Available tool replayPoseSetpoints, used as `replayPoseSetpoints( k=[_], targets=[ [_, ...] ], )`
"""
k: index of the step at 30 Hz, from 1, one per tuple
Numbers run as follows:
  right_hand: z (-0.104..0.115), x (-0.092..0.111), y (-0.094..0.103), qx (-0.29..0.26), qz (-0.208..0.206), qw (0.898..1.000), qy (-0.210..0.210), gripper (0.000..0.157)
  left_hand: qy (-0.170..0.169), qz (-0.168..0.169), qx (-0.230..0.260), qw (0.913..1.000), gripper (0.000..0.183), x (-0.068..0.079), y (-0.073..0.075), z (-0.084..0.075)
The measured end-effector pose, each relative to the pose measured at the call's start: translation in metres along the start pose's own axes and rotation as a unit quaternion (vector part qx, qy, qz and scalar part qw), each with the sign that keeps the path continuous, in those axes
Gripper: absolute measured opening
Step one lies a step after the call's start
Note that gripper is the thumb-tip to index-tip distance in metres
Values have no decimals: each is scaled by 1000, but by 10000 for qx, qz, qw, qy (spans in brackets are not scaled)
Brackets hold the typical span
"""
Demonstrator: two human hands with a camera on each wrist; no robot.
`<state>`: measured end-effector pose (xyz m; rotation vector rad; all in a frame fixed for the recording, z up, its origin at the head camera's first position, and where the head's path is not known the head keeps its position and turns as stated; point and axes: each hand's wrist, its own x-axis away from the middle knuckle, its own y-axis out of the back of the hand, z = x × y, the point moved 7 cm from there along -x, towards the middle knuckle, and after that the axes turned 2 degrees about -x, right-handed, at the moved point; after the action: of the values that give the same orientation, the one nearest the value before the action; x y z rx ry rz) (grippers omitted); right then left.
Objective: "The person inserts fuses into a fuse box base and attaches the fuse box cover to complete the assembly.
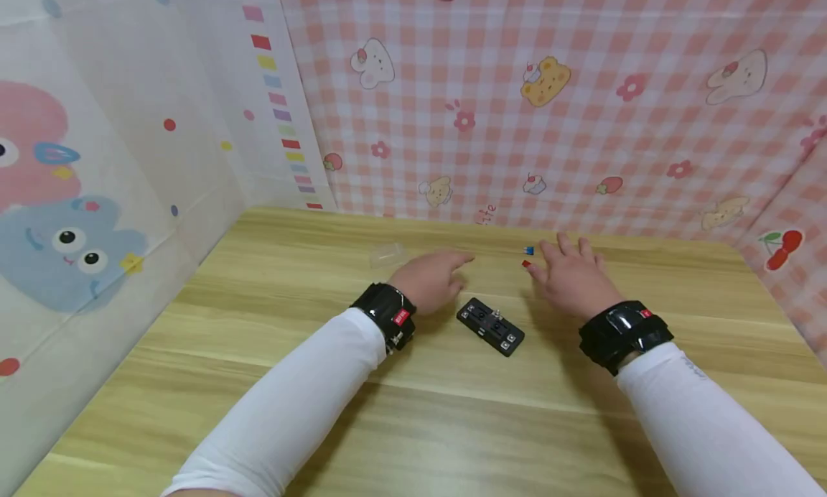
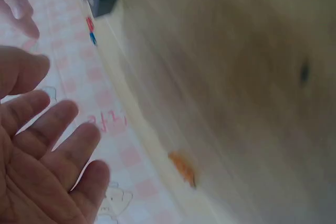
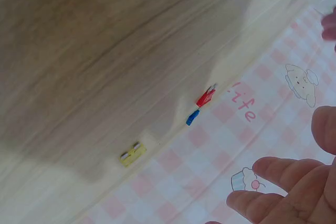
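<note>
My left hand (image 1: 429, 278) hovers with fingers spread, left of a black fuse holder (image 1: 491, 326) with metal screw terminals. Beneath that hand an orange blade fuse (image 2: 182, 169) lies on the table, hidden in the head view. My right hand (image 1: 575, 278) reaches out with spread fingers, holding nothing. Its thumb tip is close beside a red blade fuse (image 1: 526, 264); just behind lies a blue blade fuse (image 1: 528, 251). Only the right wrist view shows a yellow blade fuse (image 3: 133, 154), prongs visible, on the wood near the wall.
A clear plastic container (image 1: 386, 255) lies near the back edge, beyond the left wrist. The wood-grain table (image 1: 439, 418) meets a pink checked cloth wall (image 1: 491, 152) at the back. A white patterned cloth (image 1: 194, 159) borders the left side.
</note>
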<state>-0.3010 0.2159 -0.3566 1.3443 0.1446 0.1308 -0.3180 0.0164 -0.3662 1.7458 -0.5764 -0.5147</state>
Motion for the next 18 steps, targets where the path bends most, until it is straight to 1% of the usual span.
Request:
replayPoseSetpoints(
  k=[5,11,15,18],
  targets=[
    [-5,3,3,-186,104,9997,-76,67,-239,334,232,9989,48,6,-10,-9],
    [-12,7,3,-249,119,9995,-133,64,-279,719,471,9959,54,15,-21,-15],
    [-15,9,2,-306,138,9993,-170,63,-361,843,474,9947,57,17,-25,-18],
    [-17,10,3,-359,123,9991,-198,61,-392,854,411,9947,56,17,-26,-20]
  ],
)
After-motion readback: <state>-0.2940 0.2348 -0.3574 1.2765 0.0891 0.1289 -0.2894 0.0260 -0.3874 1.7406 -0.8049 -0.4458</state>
